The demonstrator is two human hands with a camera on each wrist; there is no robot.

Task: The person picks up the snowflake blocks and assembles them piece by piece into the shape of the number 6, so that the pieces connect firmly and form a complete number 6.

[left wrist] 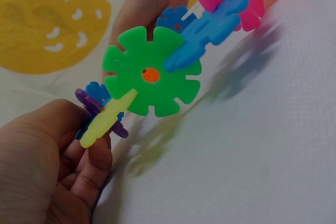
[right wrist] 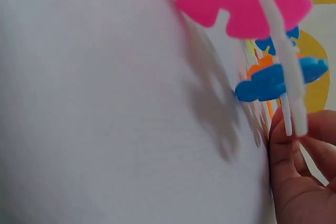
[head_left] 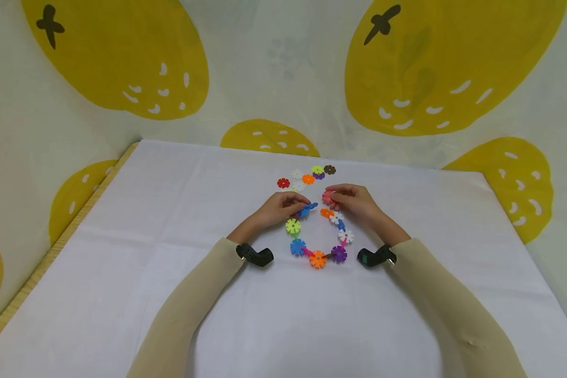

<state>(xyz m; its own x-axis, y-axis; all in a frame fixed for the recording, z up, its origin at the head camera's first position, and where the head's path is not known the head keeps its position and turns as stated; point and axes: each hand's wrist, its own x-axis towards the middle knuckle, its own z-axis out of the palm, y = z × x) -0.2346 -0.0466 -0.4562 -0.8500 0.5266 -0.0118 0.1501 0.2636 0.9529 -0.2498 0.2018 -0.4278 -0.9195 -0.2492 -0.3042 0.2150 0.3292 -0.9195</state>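
A ring-like chain of notched plastic interlocking discs lies on the cloth, with an orange disc (head_left: 318, 259) nearest me and a gap at its far side. My left hand (head_left: 281, 208) pinches a blue disc (head_left: 307, 209) at the chain's left end. In the left wrist view, purple and yellow discs (left wrist: 107, 120) join there, then a green disc (left wrist: 152, 72). Across the gap, my right hand (head_left: 356, 203) holds a coral-pink disc (head_left: 328, 197) just above the chain's orange end disc (head_left: 326, 212). Whether these two touch, I cannot tell. A white disc (right wrist: 286, 61) partly covers the right fingers in the right wrist view.
Several loose discs lie beyond my hands, among them a red one (head_left: 283, 182), an orange one (head_left: 308, 179) and a brown one (head_left: 329, 169). A white cloth (head_left: 123, 252) covers the table. Behind its far edge hangs a yellow-patterned backdrop (head_left: 274, 79).
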